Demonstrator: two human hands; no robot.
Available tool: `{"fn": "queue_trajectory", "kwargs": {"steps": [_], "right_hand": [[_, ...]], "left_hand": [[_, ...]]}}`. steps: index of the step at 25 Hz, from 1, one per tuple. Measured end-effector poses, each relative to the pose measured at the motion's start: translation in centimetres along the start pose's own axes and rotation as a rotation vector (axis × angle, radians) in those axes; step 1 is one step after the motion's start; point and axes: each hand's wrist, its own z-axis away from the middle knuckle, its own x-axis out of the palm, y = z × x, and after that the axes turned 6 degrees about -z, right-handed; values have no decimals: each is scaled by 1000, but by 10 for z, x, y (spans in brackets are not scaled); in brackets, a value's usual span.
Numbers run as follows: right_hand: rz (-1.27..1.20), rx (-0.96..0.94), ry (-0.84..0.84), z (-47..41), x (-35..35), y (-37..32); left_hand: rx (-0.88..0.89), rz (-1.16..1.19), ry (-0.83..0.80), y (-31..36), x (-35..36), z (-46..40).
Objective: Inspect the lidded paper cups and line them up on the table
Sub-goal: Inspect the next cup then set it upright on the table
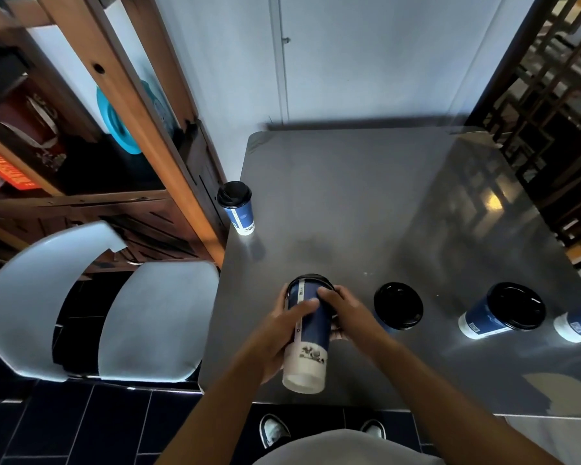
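Both hands, the left hand (284,333) and the right hand (344,313), grasped a tilted cup (307,333) above the table (332,196) for inspection, and next it probably needed standing upright beside the cup (398,305) just right of the right hand.

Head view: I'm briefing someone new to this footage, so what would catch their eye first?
Both hands, left hand and right hand, hold a tall blue paper cup tilted over the grey table's near edge. To its right stand lidded cups, and one lone cup sits at the far left edge.
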Motion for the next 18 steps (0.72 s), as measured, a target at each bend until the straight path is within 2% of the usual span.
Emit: {"fn": "queue_trajectory", "kwargs": {"steps": [1,3,5,8,11,15,18], "right_hand": [[25,-22,-45,4,-2,-1],[15,-1,-101,10,-8,-5],[15,-9,-77,12,-14,-12],[118,-54,-31,13,-14,-29],[262,-86,-34,11,-2,-37],[248,-171,5,8,7,-31],[219,-165,38,7,10,-27]], "left_hand": [[41,-76,22,-2,-1,2],[169,-400,93,-6,-5,5],[335,-753,102,-10,-8,8],[475,-1202,116,-15,-8,15],[502,-1291,190,-14,-2,16],[324,-1363,268,-13,2,14],[331,-1409,330,-9,4,19]]}}
